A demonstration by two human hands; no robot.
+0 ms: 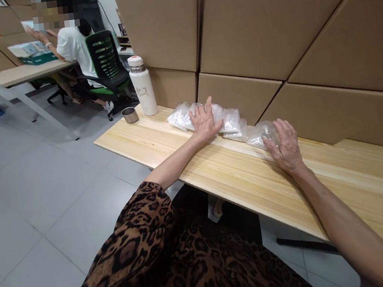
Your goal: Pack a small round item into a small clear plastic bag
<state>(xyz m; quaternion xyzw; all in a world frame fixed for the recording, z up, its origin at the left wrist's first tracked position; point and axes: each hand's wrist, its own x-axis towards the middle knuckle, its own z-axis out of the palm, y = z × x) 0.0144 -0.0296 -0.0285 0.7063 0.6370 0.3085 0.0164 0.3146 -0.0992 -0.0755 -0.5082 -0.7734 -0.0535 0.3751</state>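
Right now the left hand (204, 120) lies flat on the row of plastic bags (230, 121) while the right hand (284, 144) cups the end bag (263, 134) on the table (237, 179) — lining them up, I'd say; next, a gentle nudge inward.

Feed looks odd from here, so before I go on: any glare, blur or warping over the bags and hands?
Head view: light even, shadows soft; clear plastic bags glint, so contents are unreadable; left hand and right hand sharp; wooden table edge and cardboard boxes slant from wide-angle warp; co-worker's face pixelated.
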